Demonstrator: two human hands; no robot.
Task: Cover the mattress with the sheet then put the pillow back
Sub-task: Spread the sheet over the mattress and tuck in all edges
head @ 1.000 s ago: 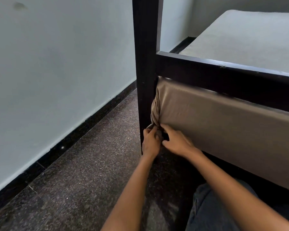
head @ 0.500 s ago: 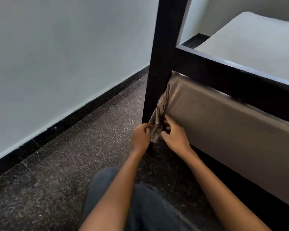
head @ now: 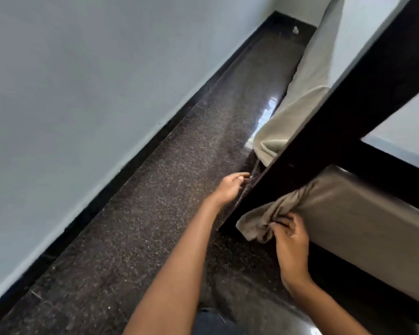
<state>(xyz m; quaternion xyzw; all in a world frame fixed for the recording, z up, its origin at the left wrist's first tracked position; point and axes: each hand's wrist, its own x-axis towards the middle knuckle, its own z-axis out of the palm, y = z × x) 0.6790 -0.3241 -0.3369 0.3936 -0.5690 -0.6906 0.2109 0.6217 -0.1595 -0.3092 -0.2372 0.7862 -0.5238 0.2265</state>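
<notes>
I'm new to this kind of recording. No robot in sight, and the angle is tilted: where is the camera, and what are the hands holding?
No machine here: a person wears one wide-angle camera on the head, so you look down along their own arms. The right hand pinches a bunched corner of the brown sheet beside the dark bed post. The left hand reaches to the post's other side; whether it grips anything is unclear. Underneath lies a dark speckled floor.

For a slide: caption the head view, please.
Right hand pinches the bunched sheet corner; left hand reaches beside the dark bedpost.
</notes>
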